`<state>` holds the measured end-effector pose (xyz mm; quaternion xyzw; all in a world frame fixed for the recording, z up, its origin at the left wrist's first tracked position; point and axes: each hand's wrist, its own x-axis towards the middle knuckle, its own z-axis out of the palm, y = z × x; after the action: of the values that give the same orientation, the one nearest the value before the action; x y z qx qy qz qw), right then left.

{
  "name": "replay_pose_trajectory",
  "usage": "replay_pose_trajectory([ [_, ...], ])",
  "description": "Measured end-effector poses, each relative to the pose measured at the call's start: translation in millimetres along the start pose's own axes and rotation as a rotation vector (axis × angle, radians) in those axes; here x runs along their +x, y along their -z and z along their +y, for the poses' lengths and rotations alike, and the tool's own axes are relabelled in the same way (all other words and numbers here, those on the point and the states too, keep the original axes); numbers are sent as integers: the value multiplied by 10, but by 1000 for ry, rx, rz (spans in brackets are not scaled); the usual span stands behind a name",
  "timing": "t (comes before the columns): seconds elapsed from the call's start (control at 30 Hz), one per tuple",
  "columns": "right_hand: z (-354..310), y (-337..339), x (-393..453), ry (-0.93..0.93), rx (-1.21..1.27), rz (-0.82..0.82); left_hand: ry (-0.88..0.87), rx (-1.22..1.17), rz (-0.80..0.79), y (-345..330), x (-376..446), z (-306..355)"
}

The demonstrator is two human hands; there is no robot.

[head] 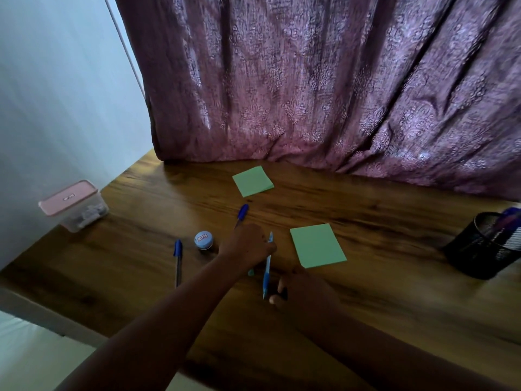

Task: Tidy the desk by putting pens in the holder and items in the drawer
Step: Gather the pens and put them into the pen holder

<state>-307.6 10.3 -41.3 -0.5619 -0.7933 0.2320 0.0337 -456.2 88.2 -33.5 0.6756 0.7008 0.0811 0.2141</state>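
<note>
While both hands meet at frame centre | left hand (248, 245) grips light-blue pen (267, 266) | right hand (303, 287) curled, grip unclear | risk: pen slips in handover, rolls off desk (366, 210) | holder (482, 245) far right

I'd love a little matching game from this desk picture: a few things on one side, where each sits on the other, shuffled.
Things:
1. mesh pen holder
2. lidded plastic box
3. light blue pen
4. small round jar

Places:
A. far left edge of the desk
B. between a capped blue pen and the left hand
C. far right edge of the desk
D. between the two hands, left hand touching it

Pairs: 1-C, 2-A, 3-D, 4-B
</note>
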Motion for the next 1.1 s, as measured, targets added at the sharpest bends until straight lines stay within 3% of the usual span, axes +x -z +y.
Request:
replay_pose_trajectory([
  [0.33,-7,62,46,-35,78,-76,13,-54,0,-24,-29,-25],
  [0.53,-56,126,-115,28,157,-6,-23,-73,-5,-19,-39,-57],
  [0.67,-28,309,-290,41,268,23,-92,-99,-94,-6,2,-78],
  [0.87,298,800,-504,-64,799,181,-210,-395,-128,150,15,172],
  [1.1,1080,1560,-741,-159,1240,542,-307,-849,-154,280,120,1253],
])
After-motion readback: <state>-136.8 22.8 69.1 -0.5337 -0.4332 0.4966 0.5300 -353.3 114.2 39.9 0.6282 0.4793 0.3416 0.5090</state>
